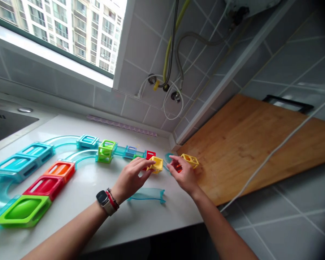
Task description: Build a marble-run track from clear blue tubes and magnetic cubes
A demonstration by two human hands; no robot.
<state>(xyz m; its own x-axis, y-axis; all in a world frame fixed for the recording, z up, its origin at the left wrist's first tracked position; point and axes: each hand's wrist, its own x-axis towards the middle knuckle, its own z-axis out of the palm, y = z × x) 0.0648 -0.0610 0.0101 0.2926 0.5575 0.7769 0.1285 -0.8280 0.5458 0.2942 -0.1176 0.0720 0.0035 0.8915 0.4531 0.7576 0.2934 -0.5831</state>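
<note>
My left hand (132,177), wearing a watch, pinches a yellow cube block (157,165) between thumb and fingers above the white counter. My right hand (184,176) is just right of it, thumb and index finger apart with a gap between them. Behind that hand, a yellow open-frame block (190,160) lies near the wooden board, and an orange-red piece shows partly under the fingers. Beyond the left hand, a red block (150,154) stands at the end of a translucent blue straight track (121,151). A loose translucent blue track piece (147,195) lies nearer me.
On the left, a looping track joins blue blocks (23,162), red (42,187), orange (60,169) and green (23,211) ones. A green stacked block (105,151) stands mid-track. A large wooden board (246,148) leans at the right, crossed by a white cable (281,142).
</note>
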